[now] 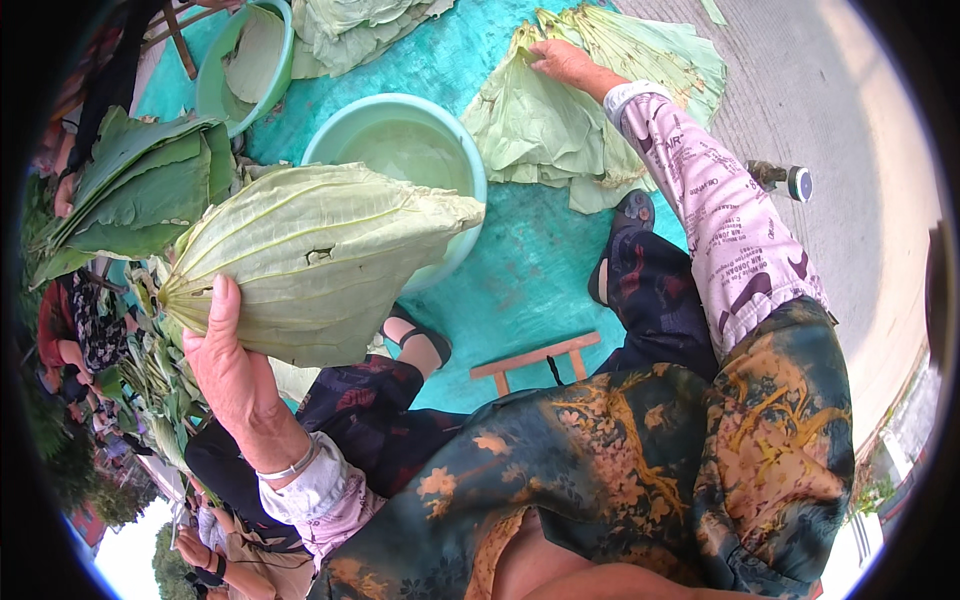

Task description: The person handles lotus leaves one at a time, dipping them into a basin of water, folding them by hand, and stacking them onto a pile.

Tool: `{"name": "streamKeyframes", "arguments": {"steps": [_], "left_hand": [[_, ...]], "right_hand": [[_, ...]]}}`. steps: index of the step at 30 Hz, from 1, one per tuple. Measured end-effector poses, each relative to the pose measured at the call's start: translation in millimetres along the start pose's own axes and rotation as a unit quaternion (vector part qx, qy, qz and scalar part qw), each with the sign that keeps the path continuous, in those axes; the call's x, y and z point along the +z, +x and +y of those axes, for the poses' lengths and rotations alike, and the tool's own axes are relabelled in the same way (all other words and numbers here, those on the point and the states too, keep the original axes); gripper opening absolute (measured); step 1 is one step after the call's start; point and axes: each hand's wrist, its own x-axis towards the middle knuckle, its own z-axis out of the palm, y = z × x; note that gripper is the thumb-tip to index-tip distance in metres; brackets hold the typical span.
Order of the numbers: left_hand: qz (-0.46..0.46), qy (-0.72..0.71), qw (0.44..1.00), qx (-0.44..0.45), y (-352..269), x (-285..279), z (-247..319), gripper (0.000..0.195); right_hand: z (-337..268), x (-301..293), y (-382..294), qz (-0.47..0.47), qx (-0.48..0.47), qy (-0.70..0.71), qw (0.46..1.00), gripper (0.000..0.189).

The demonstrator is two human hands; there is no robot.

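My left hand [240, 375] grips a folded pale green leaf [315, 262] at its narrow, gathered end, thumb on top. The leaf has a small torn hole and partly covers a light green plastic basin [397, 139] of cloudy water. At the upper right, the fingers of my right hand [566, 64] are on the gathered tip of a pale leaf in a fanned stack [540, 135]; whether they pinch it is hard to tell. Beside that stack lies another fan of leaves [652, 56] with brown spots.
Dark green leaves [150, 184] are piled at the left. A second basin [281, 67] holds a leaf, near another pale stack [352, 30]. A teal sheet [517, 240] covers the ground. A wooden stool [536, 356] is between my legs. Other people sit along the left.
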Motion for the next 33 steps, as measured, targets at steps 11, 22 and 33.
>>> {"name": "streamKeyframes", "arguments": {"steps": [11, 22, 33], "left_hand": [[-0.001, 0.000, 1.000, -0.016, 0.2, 8.5, -7.7, 0.045], [0.025, 0.013, 0.999, -0.030, -2.0, 15.3, -10.6, 0.045], [0.006, 0.015, 1.000, -0.022, -7.2, 30.2, -9.6, 0.044]], "right_hand": [[8.5, 2.8, 0.2, 0.155, 0.018, -0.067, 0.986, 0.021], [12.4, 16.8, -9.2, 0.371, -0.128, -0.060, 0.918, 0.021], [36.4, 58.2, -54.9, 0.154, -0.081, -0.304, 0.937, 0.056]]}}
